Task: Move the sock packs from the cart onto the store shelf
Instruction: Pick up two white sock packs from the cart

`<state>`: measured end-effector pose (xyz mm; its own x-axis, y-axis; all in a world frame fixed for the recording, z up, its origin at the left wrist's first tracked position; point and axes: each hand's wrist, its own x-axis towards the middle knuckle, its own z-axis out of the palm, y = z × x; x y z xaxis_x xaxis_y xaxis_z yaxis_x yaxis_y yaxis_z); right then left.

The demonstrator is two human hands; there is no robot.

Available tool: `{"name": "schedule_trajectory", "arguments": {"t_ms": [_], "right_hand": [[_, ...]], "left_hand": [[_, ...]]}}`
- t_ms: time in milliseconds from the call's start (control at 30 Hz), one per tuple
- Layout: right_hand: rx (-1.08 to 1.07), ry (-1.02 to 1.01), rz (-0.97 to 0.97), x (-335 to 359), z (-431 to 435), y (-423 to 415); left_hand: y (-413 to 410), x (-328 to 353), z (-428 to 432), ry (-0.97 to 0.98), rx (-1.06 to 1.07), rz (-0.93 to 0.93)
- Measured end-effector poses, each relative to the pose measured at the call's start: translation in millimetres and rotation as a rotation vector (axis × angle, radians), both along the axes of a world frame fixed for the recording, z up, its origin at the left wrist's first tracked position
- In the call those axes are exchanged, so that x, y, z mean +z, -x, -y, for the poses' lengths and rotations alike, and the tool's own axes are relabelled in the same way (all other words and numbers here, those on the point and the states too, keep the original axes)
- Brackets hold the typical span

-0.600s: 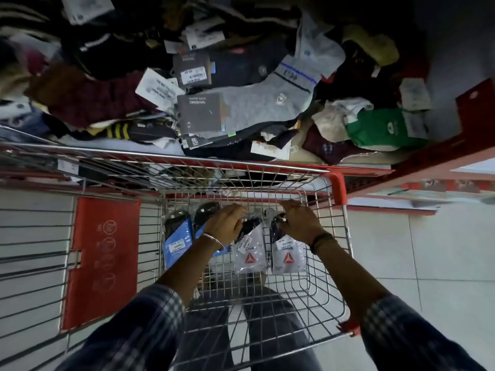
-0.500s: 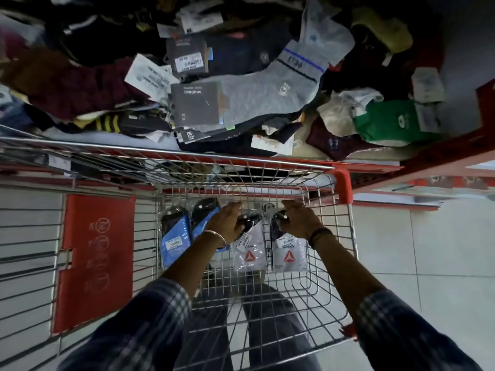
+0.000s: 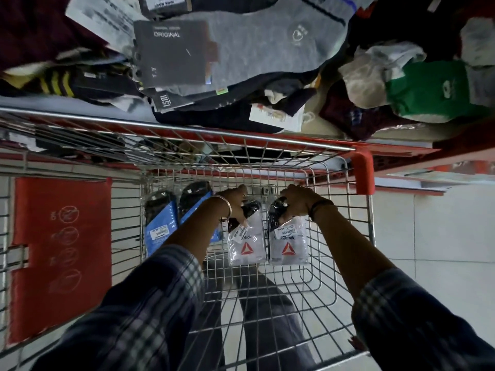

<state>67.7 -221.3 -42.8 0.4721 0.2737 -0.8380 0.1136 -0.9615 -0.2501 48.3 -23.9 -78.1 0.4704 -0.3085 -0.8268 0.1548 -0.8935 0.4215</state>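
Inside the wire cart, two white sock packs with a red triangle logo lie side by side. My left hand grips the dark top of the left white pack. My right hand grips the top of the right white pack. Two blue-labelled sock packs lie further left in the cart, one partly hidden by my left forearm. The store shelf with its red edge sits just beyond the cart, heaped with loose socks and packs.
The cart's chrome front rail and red corner cap stand between my hands and the shelf. A red plastic seat flap is at the left. A grey sock with a dark card tops the pile. White floor tiles lie to the right.
The view has moved closer to the cart and shelf. Both hands stay on the tops of the two white packs, which sit about where they were.
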Motion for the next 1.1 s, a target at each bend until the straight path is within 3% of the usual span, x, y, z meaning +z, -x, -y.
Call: {"name": "schedule_trajectory", "arguments": {"t_ms": [133,433,767,1100], "right_hand": [[0.047,0.031,0.093,2.4,-1.6,4.7],[0.024,0.054,0.311,34.5,-7.0,42.4],[0.002,0.033,0.662,101.4,-9.9,72.4],[-0.072,-0.189,1.101,216.4,-12.2,93.1]], "left_hand": [[1.1,7.0,-3.2,-0.020,-0.084,0.137],[38.3,44.8,-5.5,-0.069,-0.023,0.368],[61.6,134.1,-28.3,-0.214,-0.009,0.632],[68.4,250.4,-54.0,-0.034,0.062,1.031]]}}
